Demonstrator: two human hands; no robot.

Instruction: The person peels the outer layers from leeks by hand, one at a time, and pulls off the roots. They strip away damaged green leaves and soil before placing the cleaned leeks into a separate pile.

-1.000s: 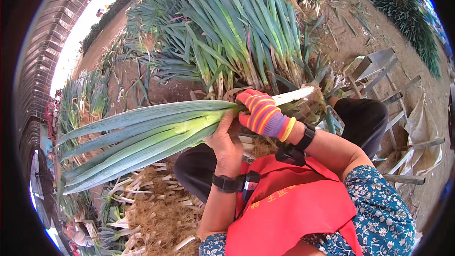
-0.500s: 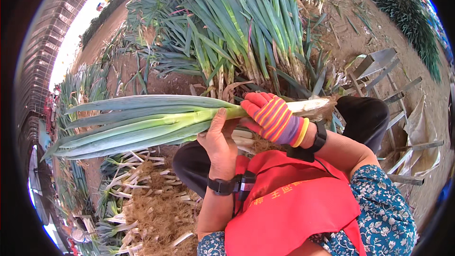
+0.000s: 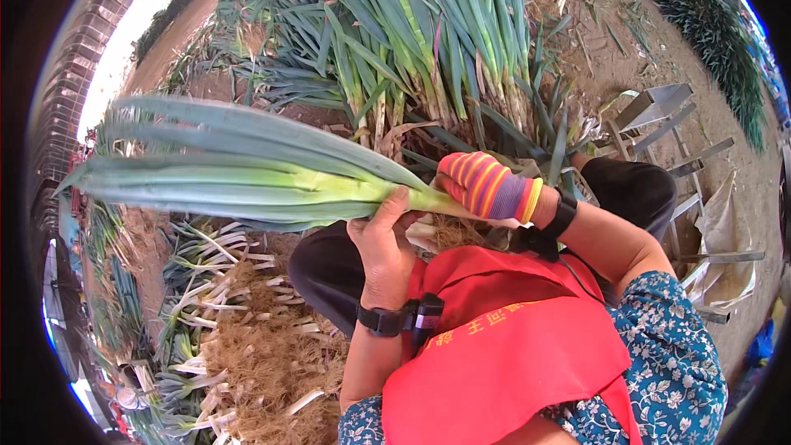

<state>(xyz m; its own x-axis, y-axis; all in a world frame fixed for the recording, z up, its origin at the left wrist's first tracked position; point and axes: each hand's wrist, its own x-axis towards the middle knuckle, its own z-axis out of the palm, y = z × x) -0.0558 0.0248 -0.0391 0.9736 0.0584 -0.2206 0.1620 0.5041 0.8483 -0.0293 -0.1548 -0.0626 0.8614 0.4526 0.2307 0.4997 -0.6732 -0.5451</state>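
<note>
A big leek (image 3: 280, 185) lies across the front of my body, its broad green leaves fanned out to the left. My bare left hand (image 3: 383, 239) grips it where the leaves join the stem, thumb on top. Close by on the right, my right hand (image 3: 488, 187), in a striped knitted glove, is wrapped round the pale stem. That glove and wrist hide most of the root end. Below my left forearm, a heap of leeks (image 3: 272, 354) rests on the ground with brown, hairy roots bunched together.
Many long leeks (image 3: 445, 49) lean in a thick stack just ahead. A metal frame (image 3: 659, 107) with bars stands on the soil at the right, a pale torn sheet (image 3: 729, 247) beside it. Dark green leaves (image 3: 700, 25) form a row at the far right. My bent knees flank the red apron.
The leek has tilted, its leaf end rising and its root end dropping towards me. My right hand has turned with the stem; my left hand keeps its hold near the leaf base.
</note>
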